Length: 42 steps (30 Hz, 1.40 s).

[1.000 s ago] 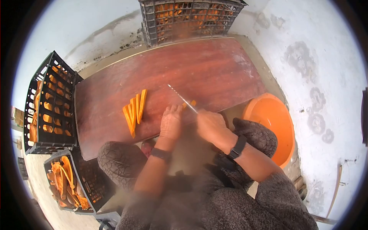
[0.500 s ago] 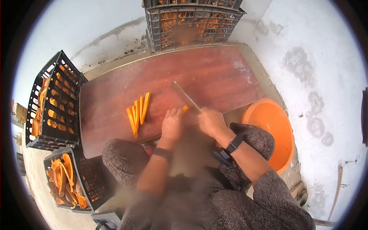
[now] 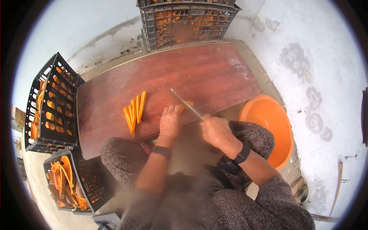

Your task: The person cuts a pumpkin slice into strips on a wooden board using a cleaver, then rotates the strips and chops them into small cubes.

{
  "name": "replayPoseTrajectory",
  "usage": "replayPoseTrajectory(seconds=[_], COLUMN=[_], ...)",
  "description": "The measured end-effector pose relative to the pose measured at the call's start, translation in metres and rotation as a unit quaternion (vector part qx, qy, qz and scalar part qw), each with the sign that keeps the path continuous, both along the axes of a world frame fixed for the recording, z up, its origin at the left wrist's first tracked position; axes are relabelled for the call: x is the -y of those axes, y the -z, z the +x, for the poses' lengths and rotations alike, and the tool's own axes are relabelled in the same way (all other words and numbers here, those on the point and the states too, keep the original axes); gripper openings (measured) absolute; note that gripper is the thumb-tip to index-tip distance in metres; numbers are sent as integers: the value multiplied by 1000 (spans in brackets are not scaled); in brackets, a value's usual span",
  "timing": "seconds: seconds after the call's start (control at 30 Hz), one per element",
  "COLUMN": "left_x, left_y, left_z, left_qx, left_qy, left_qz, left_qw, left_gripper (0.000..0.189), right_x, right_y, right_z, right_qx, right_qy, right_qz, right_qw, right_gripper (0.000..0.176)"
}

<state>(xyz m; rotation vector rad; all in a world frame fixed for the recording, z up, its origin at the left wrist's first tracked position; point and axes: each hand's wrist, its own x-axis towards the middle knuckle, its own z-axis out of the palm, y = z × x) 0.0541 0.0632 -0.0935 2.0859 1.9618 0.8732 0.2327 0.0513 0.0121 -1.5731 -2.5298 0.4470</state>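
Observation:
My right hand (image 3: 216, 132) is wrapped round the handle of a long knife (image 3: 184, 102), whose blade slants up and left over the reddish board (image 3: 203, 69). The blade crosses just beside an orange piece (image 3: 188, 105) near the board's front edge. Against the left end of this piece are the fingertips of my left hand (image 3: 170, 121), which rests on the board with its fingers bent. Several orange strips (image 3: 134, 109) lie fanned out on the board to the left of my left hand.
Black crates (image 3: 188, 25) with orange pieces stand behind the board. Another black crate (image 3: 51, 103) is at its left, with a lower crate (image 3: 86, 180) of orange pieces in front. An orange basin (image 3: 268, 126) sits at the right, near the white wall (image 3: 306, 61).
The knife and my right hand have moved slightly down, and the blade now lies across the orange piece's area. The whole view has shifted a little.

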Motion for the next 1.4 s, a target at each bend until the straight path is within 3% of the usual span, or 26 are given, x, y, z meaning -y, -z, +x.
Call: replayPoseTrajectory(seconds=[0.27,0.33,0.37,0.57,0.87,1.07,1.13,1.4], left_x=[-2,-3,-3,-5,-4,1,0,-4], left_y=[-1,4,7,6,12,3,1,4], left_z=[0,-1,-1,-2,-6,-3,-2,-1], left_qx=[5,3,2,23,-12,45,56,63], left_qy=[17,6,8,15,15,9,-6,-7], left_qz=[-15,3,2,-50,-2,11,31,25], left_qw=[1000,1000,1000,998,1000,999,998,998], left_gripper=[21,39,39,37,25,23,20,15], right_x=[1,0,0,-13,-20,-33,-39,-23], right_y=[-4,-4,-2,-2,26,49,47,22], right_z=[-2,-5,-6,-12,-36,-19,-13,-13], right_qx=[33,44,39,45,16,-41,-72,-65], right_qy=[-5,3,0,-15,-11,17,43,24], right_qz=[-29,-51,-58,-81,-42,14,-17,3], right_qw=[999,998,998,996,999,999,996,998], right_gripper=[17,17,17,16,11,9,19,20])
